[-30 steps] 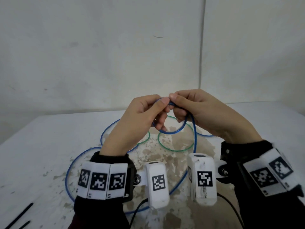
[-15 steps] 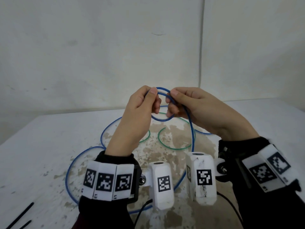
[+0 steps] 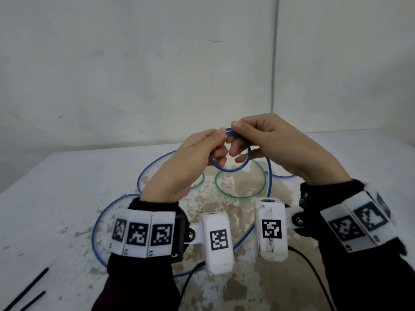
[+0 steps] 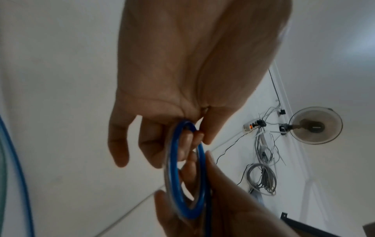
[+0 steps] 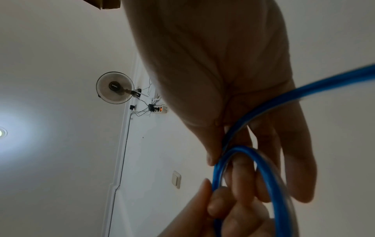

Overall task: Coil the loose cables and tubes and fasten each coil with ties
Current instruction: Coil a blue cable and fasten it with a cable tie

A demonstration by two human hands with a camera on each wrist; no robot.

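Both hands pinching top of small first loop in blue tube [image 3: 233, 169], left hand [image 3: 190, 162], right hand [image 3: 283, 149], held above bench [image 3: 45, 198]. Rest trailing on bench. Tube looking light, springy, slick; gripping at crossing best.

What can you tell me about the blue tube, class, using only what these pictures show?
The blue tube is thin, glossy and bendy, like translucent plastic. One end is curled into a small loop held above the table, pinched at its top by the left hand and the right hand. From the right hand it drops to the table, where the rest lies in wide loose curves, crossing a green tube. No tie is on it.
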